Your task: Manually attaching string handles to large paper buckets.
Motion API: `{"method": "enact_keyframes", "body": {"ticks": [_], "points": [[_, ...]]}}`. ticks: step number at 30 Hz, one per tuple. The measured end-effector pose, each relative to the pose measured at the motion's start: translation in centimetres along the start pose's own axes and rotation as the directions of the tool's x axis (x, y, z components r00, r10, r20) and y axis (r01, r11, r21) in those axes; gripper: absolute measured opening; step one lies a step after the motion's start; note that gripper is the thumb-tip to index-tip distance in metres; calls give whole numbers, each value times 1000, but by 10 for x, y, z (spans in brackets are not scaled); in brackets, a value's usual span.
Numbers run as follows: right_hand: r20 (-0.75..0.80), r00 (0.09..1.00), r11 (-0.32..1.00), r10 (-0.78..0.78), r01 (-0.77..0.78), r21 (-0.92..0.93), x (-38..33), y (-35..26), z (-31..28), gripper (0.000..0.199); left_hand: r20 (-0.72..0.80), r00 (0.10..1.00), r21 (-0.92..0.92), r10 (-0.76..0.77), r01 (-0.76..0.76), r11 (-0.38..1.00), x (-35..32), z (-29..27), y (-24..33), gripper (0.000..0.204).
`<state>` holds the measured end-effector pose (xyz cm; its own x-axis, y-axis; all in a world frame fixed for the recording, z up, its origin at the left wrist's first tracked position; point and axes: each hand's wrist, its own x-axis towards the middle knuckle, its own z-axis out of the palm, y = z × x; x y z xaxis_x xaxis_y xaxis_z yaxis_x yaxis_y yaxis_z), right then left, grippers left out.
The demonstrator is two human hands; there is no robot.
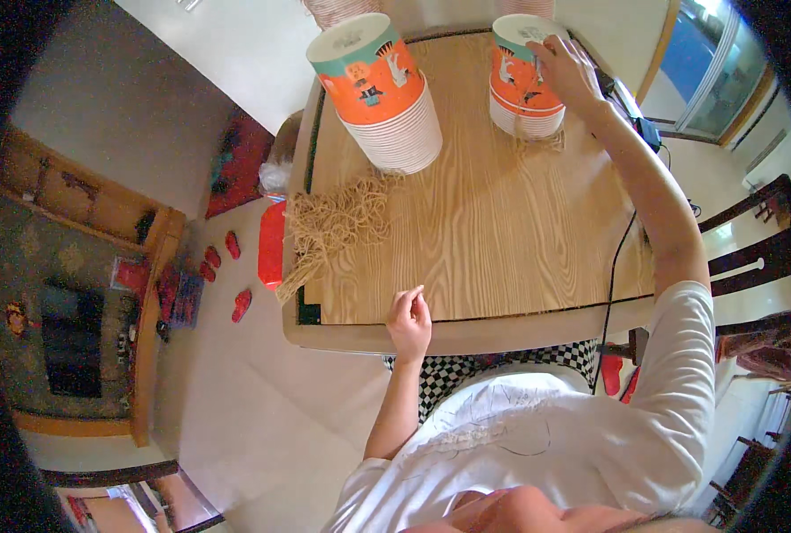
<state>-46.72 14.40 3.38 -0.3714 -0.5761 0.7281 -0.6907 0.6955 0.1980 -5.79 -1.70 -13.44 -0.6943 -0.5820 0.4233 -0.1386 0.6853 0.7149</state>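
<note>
- Right hand (pixel 568 71) reaches far across the bench (pixel 502 240), fingers spread over the right stack of paper cups (pixel 524 80).
- Left hand (pixel 409 320) rests at the near edge, fingers loosely curled, holding nothing visible.
- Tan rubber bands (pixel 333 222) lie beside the left cup stack (pixel 382 93).

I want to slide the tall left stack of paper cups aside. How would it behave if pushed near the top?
The left cup stack would probably tip rather than slide: it is tall and already leans in this view. Being nested paper cups, it is likely light, so little force would move it. If it fell, the cups might separate and roll on the smooth table.
</note>
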Motion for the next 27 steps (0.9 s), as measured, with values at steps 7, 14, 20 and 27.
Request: {"method": "enact_keyframes", "body": {"ticks": [7,14,20,27], "points": [[15,1000,1000,13,-12,-25,-2,-3,8,34,-41,996,10,80,-80,997,1,3,-7,15],[-3,1000,1000,-17,17,-19,-8,0,12,36,-55,993,15,106,-105,994,-1,5,-10,19],[19,1000,1000,0,0,7,-11,-5,12,39,-60,994,3,94,-94,996,-2,6,-10,18],[67,997,995,37,-43,92,-22,-3,18,57,9,1000,-34,-8,8,999,-4,7,-11,15]]}}
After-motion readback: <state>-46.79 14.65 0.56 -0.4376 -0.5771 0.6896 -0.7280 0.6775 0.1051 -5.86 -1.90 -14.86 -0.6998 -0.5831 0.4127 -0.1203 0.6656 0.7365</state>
